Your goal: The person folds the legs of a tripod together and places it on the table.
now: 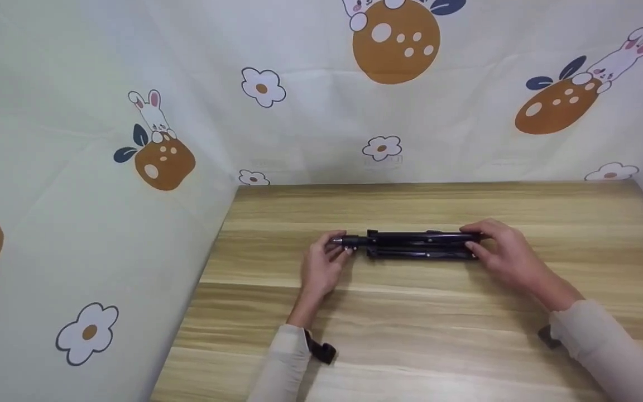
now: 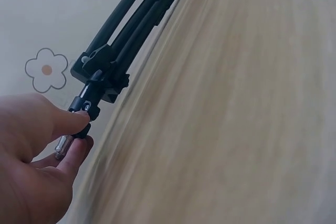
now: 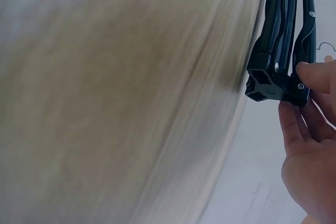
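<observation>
A black folded tripod [image 1: 425,239] lies sideways across the wooden table, its legs drawn together. At its narrow end, which has a metal tip, my left hand [image 1: 324,265] pinches the collar between thumb and fingers. The left wrist view shows that thumb on the tripod's [image 2: 123,40] dark collar, with the silvery tip between the fingers. My right hand [image 1: 508,254] grips the opposite, wider end. In the right wrist view, the thumb of the right hand [image 3: 310,145] presses one side of the tripod [image 3: 281,40] while the fingers support its end.
The wood-grain table [image 1: 411,335] spreads around the tripod. Behind and to the left stand pale cloth walls [image 1: 310,128] printed with rabbits, orange fruit and flowers. A black strap [image 1: 321,349] is on the left wrist.
</observation>
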The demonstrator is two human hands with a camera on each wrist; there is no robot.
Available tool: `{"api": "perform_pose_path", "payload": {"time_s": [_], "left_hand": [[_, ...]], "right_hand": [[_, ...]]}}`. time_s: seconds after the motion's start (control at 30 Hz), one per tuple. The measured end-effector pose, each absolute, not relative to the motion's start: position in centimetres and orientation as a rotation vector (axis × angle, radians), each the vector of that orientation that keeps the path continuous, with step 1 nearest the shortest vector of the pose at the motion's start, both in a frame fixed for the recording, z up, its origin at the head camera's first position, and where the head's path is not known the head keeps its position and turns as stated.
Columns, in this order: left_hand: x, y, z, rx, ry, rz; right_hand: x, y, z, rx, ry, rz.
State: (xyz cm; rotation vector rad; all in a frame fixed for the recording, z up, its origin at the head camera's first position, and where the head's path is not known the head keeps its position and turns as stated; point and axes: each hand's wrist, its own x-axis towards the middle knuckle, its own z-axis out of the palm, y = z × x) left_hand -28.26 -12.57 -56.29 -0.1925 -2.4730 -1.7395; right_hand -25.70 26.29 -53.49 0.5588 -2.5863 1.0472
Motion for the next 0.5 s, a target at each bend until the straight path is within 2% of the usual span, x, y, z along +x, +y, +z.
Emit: {"api": "perform_pose_path", "payload": {"time_s": [0.5], "left_hand": [[-28.22, -12.32, -56.76, -0.158, -2.461, -1.773]], "right_hand": [[-25.65, 26.45, -53.67, 0.558, -2.607, 1.073]]}}
